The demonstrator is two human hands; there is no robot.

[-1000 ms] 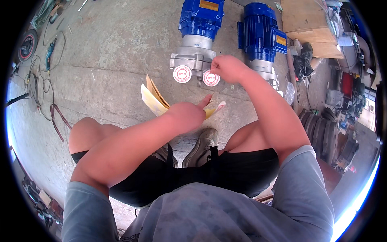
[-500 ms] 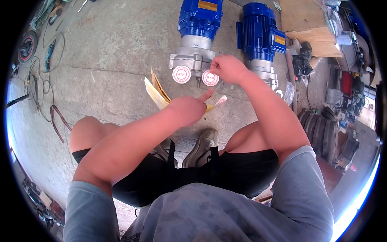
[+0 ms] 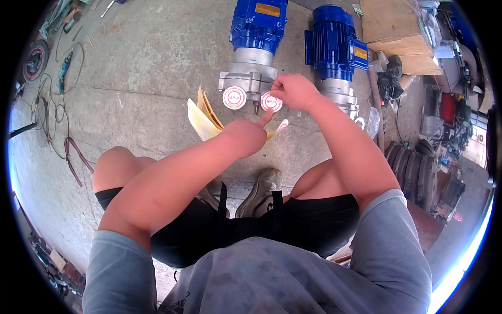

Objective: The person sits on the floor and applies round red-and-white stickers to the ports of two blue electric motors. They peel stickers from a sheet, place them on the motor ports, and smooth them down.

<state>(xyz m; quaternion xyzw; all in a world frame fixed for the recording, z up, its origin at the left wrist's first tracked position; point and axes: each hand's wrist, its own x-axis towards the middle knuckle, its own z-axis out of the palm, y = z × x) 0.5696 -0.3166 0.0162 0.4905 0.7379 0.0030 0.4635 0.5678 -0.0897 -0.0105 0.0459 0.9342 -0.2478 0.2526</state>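
Head view: A squatting person worked at the grey end of a blue pump (image 3: 254,49) standing on the concrete floor (image 3: 141,78), top centre of the frame. The right hand (image 3: 295,90), fingers pinched together, held the upper right edge of a round red-and-white sticker (image 3: 271,101) against the pump's right port. The left hand (image 3: 246,137), loosely curled with only its forefinger (image 3: 265,117) stretched out, touched the sticker's lower edge from below and gripped nothing. The sticker thus sat between the two hands, just left of and below the right hand and up and right of the left hand, the right being the closer. A matching second sticker (image 3: 234,97) already covered the left port, just beside the first. Yellowish backing sheets (image 3: 201,118) lay on the floor left of the left hand, near the pump's foot. A second blue pump (image 3: 334,49) stood to the right, partly behind the right forearm. A shoe (image 3: 259,191) showed between the knees at mid-frame.
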